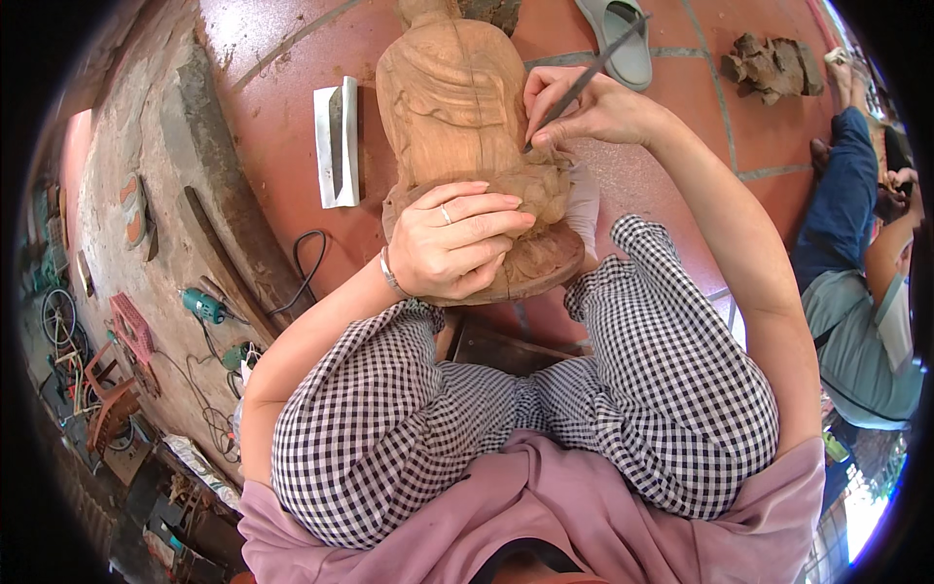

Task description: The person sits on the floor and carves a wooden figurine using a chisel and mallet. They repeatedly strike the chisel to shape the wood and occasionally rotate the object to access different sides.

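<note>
A carved wooden statue [448, 97] with robe-like folds lies on the tiled floor, its rounded base toward me between my knees. My left hand [462, 238] is closed over the lower part of the carving, fingers bent across it, a ring and a bracelet showing. In my right hand [584, 107] is a slim dark file-like tool [593, 70], pinched between thumb and fingers. Its lower tip meets the right side of the statue, by the edge of the carved base; the exact contact is too small to make out.
A folded white paper with a dark strip [337, 146] lies left of the statue. A grey slipper [623, 49] and a brown wood chunk [773, 68] are beyond. A green power tool [202, 305] rests on the left ledge. Another person [866, 321] sits at right.
</note>
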### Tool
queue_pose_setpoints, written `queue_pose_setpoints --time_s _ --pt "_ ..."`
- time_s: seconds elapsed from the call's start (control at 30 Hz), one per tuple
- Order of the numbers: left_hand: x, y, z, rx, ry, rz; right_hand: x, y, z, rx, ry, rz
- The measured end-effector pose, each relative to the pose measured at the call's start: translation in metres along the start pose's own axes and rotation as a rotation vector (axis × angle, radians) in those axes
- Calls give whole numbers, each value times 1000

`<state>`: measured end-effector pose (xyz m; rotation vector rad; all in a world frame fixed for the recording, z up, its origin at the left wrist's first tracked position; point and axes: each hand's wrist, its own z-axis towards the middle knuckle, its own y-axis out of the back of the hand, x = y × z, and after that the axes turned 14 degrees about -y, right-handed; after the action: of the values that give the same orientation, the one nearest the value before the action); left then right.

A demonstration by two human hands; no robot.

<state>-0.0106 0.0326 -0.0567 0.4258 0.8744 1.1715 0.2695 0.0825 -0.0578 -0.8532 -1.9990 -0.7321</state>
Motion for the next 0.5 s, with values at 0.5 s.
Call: queue_pose_setpoints --time_s 0.5 --pt "-1 0 0 -5 6 -13 -13 -1 5 -103 39 82"
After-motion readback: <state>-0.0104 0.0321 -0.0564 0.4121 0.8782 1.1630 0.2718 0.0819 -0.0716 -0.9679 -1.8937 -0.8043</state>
